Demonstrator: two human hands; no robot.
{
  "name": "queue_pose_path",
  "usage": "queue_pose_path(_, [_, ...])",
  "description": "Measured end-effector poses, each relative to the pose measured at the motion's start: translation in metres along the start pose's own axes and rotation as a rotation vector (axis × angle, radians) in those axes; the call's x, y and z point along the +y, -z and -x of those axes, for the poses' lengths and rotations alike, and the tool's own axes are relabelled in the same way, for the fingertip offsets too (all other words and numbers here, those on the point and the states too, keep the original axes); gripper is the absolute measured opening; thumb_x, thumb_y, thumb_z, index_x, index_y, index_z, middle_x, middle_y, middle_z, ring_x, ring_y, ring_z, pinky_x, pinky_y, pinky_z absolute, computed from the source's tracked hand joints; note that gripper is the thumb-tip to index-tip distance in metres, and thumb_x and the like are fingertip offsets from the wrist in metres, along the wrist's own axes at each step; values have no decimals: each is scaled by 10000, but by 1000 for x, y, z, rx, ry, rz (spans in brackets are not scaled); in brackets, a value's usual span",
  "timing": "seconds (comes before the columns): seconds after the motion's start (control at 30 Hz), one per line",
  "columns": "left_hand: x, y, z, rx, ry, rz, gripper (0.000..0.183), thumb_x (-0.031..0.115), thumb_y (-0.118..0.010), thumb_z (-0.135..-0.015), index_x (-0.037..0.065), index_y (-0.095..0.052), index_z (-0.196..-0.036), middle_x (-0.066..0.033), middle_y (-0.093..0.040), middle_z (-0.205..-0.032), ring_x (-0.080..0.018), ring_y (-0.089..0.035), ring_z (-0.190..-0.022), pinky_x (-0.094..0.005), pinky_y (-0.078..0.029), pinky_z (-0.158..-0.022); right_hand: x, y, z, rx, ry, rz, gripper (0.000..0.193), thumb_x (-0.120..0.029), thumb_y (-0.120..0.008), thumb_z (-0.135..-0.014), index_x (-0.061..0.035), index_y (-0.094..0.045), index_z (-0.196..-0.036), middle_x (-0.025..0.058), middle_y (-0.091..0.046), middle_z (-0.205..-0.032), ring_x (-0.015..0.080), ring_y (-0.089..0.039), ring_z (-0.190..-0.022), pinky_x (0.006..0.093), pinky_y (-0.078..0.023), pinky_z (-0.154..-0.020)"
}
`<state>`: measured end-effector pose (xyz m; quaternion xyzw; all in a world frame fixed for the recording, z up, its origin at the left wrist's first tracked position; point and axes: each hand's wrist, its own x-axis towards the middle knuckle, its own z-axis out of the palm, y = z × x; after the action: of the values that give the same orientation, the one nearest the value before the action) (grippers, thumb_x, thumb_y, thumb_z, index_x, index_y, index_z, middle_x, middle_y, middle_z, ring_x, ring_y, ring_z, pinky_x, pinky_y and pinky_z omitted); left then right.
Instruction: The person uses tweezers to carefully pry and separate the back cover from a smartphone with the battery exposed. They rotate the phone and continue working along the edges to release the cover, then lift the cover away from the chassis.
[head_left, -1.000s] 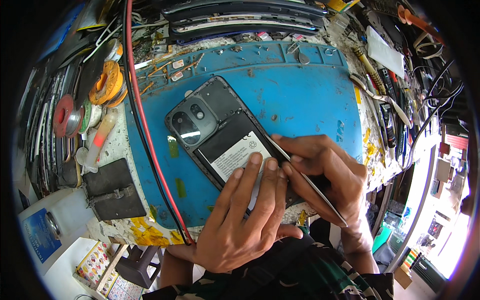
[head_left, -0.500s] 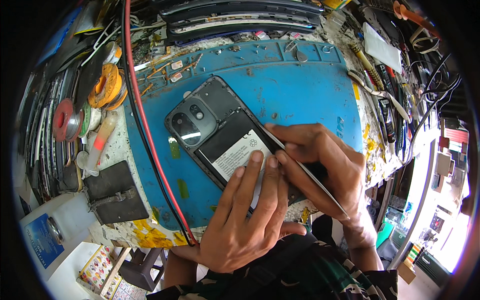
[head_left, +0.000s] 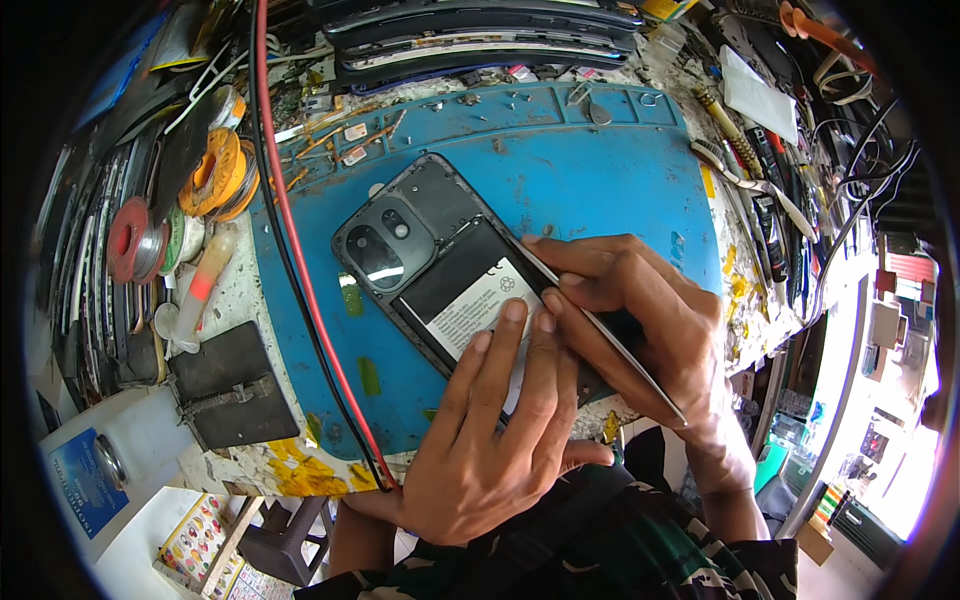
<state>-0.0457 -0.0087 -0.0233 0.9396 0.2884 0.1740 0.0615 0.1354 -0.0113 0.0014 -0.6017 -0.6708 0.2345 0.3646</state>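
Observation:
A smartphone [head_left: 425, 190] with its back cover off lies tilted on a blue work mat [head_left: 580, 185]; its camera block sits at the upper left. The battery [head_left: 470, 305], black with a white printed label, shows in its middle. My left hand [head_left: 495, 430] rests on the battery's lower part, fingers stretched out flat, hiding the phone's lower end. Pinched in my right hand [head_left: 650, 315] is a thin, flat metal tool [head_left: 628, 362]. Its far end meets the phone's right edge beside the battery; whether the tip is inside the gap I cannot tell.
A red cable [head_left: 300, 255] and a black one cross the mat's left side. Solder spools [head_left: 138, 240] and a stack of phone parts [head_left: 105, 220] stand left. Small screws line the mat's far tray. A brush [head_left: 750, 180] and tools lie right; more phone panels [head_left: 480, 45] sit behind.
My right hand and the metal tool have shifted slightly up and left along the phone's right edge. My left hand stays in place on the battery.

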Motion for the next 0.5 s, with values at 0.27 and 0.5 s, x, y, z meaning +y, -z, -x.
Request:
queue_pose_path(0.27, [-1, 2, 0, -32, -26, 9, 868, 705, -408, -981, -90, -631, -1250, -227, -572, -1335, -428, -548, -1316, -519, -526, -1020, 7, 1, 0, -25, 57, 9, 189, -27, -712, -917, 13, -641, -1089, 190, -701, -1137, 319, -721, -901, 372, -588, -739])
queue_pose_path(0.5, [0, 3, 0, -44, -21, 22, 874, 707, -417, -974, -92, -621, -1265, -225, -555, -1340, -429, -530, -1330, -526, -512, -1036, 4, -1, 1, 37, 41, -13, 118, 28, -733, -888, 25, -617, -909, 175, -737, -1157, 268, -743, -936, 333, -598, -767])
